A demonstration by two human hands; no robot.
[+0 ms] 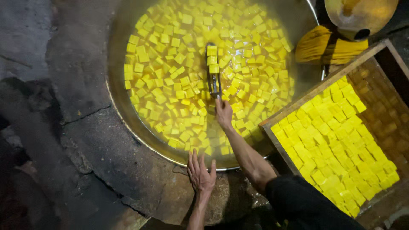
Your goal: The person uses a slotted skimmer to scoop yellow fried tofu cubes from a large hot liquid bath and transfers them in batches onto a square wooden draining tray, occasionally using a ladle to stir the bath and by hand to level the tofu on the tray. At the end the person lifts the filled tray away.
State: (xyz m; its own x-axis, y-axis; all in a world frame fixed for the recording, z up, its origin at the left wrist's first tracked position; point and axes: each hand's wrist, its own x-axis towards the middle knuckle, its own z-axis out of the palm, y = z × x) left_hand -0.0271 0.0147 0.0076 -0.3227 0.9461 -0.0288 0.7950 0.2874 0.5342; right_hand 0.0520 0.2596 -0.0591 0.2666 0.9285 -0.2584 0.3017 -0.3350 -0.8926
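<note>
Yellow cubes [183, 85] float in the wide metal pan [117, 102], centre frame; the right hand [223, 113] grips a metal scoop [213, 70] lifting several, while the left hand [200, 172] lies flat, fingers spread, bracing on the stone rim [140, 170].

The right hand [223, 112] grips a metal scoop [213, 72] carrying a row of yellow cubes [212, 58] over a wide pan [117, 106] of floating cubes. The left hand [200, 173] lies flat on the near stone rim [140, 179]. A wooden tray [313, 91] of cubes sits right.
</note>
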